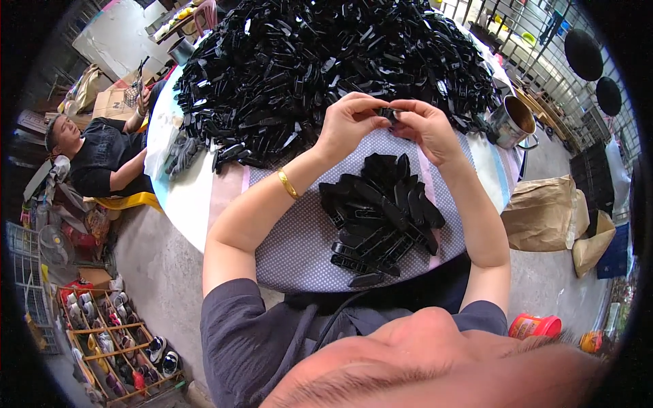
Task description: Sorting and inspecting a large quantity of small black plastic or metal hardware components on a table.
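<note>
The person's left hand (347,122) and right hand (425,126) meet above the middle of the round desk (194,197), and between them they pinch one small black plastic clip (389,113). The fingers of both hands are closed narrowly on it, thumbs and forefingers pressing from either side, so most of the piece is hidden. A gold bangle (288,183) sits on the left wrist.

Judging from the grip, the piece is being fitted or pressed together, and that seems best done by keeping it square between the thumbs and pushing evenly, so that it neither twists nor springs away.

Directly below the hands, nearer the body, lies a small pile of black clips (381,221) on a dotted grey cloth (292,248). Beyond the hands a big heap of black clips (333,68) fills the far half of the desk, touching or nearly touching the knuckles. A metal mug (511,122) stands near the right rim, just beside the heap.

Open room is scarce. The bare cloth left of the small pile is the freest patch. The near rim runs close under the small pile, so pieces laid there could slide off. A seated co-worker (102,156) is at the left rim, and paper sacks (547,214) stand on the floor to the right.
</note>
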{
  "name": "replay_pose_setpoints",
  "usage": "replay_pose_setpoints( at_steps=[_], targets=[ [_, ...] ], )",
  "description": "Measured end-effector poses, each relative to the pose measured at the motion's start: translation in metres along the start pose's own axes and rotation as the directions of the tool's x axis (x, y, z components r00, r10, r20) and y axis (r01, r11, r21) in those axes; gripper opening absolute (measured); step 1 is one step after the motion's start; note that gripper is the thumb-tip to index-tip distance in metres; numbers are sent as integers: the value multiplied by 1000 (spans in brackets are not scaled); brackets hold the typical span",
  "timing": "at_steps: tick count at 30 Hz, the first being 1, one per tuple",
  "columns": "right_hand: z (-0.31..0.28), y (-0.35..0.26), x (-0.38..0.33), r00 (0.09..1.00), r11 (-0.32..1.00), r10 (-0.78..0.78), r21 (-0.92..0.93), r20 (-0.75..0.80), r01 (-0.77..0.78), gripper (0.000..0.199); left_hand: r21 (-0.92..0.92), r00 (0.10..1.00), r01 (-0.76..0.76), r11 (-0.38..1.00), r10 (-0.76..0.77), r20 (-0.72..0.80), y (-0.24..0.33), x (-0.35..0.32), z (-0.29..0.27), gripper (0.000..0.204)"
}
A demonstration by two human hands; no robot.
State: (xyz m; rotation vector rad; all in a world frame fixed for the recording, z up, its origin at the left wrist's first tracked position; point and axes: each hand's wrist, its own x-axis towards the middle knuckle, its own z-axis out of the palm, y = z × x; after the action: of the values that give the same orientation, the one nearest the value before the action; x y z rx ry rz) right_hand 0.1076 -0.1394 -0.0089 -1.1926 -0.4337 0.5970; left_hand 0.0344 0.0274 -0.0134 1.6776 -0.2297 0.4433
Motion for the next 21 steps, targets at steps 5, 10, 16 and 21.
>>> replay_pose_setpoints(
  at_steps=[5,10,16,21],
  targets=[
    [3,1,0,994,994,103,-26,-45,-104,22,122,997,-60,991,66,-39,2,0,-4,26],
    [3,5,-1,993,995,92,-28,-74,-95,27,157,997,-71,985,76,-30,3,-2,-1,29],
    [15,19,-1,979,975,-125,-201,-159,92,38,-38,990,119,992,-122,-70,1,-2,7,28],
    [10,2,-2,995,951,23,-309,99,9,31,-472,982,189,861,-162,97,1,5,-5,28]
  ],
)
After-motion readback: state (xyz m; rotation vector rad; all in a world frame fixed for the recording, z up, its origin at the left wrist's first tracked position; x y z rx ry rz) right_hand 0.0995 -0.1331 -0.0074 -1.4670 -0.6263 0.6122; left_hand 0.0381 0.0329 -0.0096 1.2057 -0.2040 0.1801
